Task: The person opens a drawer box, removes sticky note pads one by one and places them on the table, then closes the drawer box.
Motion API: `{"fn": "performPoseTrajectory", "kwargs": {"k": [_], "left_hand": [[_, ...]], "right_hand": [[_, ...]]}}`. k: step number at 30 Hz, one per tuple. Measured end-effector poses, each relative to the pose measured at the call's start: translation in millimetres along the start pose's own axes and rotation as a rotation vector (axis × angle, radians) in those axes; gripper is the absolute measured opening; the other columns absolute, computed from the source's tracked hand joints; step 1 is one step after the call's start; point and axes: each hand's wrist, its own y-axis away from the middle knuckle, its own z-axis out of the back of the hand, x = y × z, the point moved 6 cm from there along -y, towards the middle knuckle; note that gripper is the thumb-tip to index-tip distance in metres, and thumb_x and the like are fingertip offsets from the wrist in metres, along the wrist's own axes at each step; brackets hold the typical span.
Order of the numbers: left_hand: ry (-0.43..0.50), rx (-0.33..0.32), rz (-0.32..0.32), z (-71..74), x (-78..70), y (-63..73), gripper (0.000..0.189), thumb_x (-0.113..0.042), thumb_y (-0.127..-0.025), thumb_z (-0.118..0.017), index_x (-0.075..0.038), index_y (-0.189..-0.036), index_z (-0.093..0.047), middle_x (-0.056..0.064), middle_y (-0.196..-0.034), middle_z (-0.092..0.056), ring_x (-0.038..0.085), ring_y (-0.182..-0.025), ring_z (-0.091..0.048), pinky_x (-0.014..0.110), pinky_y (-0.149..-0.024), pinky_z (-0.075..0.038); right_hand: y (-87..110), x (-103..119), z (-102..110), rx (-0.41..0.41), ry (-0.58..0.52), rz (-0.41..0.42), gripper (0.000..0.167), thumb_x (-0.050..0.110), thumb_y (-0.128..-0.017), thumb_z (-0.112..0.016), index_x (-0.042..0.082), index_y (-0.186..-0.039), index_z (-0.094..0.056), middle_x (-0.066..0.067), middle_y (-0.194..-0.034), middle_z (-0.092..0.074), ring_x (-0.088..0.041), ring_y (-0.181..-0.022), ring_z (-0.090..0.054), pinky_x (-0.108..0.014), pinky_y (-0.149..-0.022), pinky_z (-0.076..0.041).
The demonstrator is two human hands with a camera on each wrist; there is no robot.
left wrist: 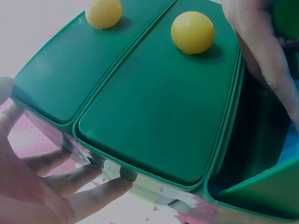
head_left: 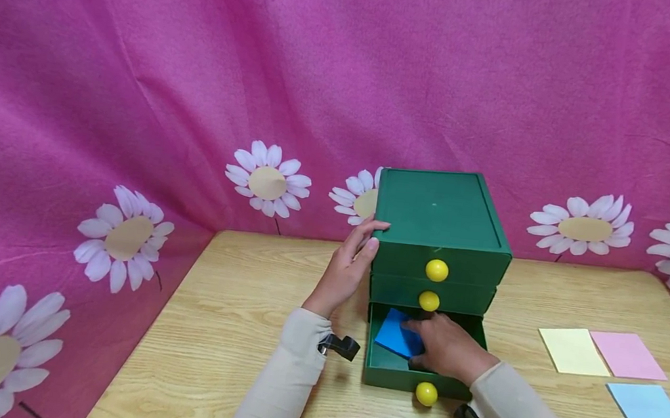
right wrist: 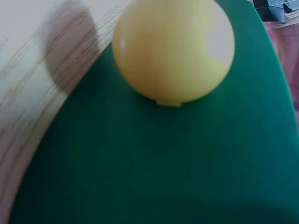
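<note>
A green drawer cabinet (head_left: 436, 209) with yellow ball knobs stands on the table, its bottom drawer (head_left: 381, 376) pulled out. My left hand (head_left: 346, 265) rests against the cabinet's left side, fingers spread and fairly straight, as the left wrist view also shows. Inside the drawer lies a blue sticky note pad (head_left: 393, 334), turned at an angle. My right hand (head_left: 449, 347) reaches into the drawer and holds the pad by its right part, index finger on top and thumb near the front corner. The right wrist view shows only the drawer's front and its yellow knob (right wrist: 173, 51).
Right of the cabinet lie a yellow pad (head_left: 573, 351), a pink pad (head_left: 629, 356) and a light blue pad (head_left: 653, 414). A pink cloth (head_left: 335, 86) with daisies hangs behind and along the left of the wooden table (head_left: 225, 320).
</note>
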Motion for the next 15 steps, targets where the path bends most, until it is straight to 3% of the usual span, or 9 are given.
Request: {"fn": "performPoseTrajectory", "kwargs": {"k": [9, 15], "left_hand": [[0.007, -0.009, 0.005, -0.6, 1.5, -0.5, 0.035, -0.038, -0.104, -0.039, -0.036, -0.138, -0.045, -0.012, -0.156, -0.024, 0.013, -0.137, -0.037, 0.042, -0.11, -0.032], [-0.014, -0.009, -0.016, 0.2, 0.8, -1.0, 0.036, -0.036, -0.104, -0.038, -0.032, -0.139, -0.045, -0.005, -0.157, -0.024, 0.019, -0.137, -0.037, 0.047, -0.109, -0.033]], "right_hand": [[1.6, -3.5, 0.7, 0.036, -0.028, -0.029, 0.05, 0.025, -0.08, -0.079, 0.007, -0.124, -0.064, -0.014, -0.122, -0.062, -0.033, -0.107, -0.054, -0.055, -0.096, -0.041], [5.4, -4.4, 3.7, 0.038, -0.071, -0.06, 0.045, 0.024, -0.083, -0.076, 0.008, -0.124, -0.065, -0.012, -0.118, -0.064, -0.032, -0.107, -0.053, -0.051, -0.095, -0.039]]}}
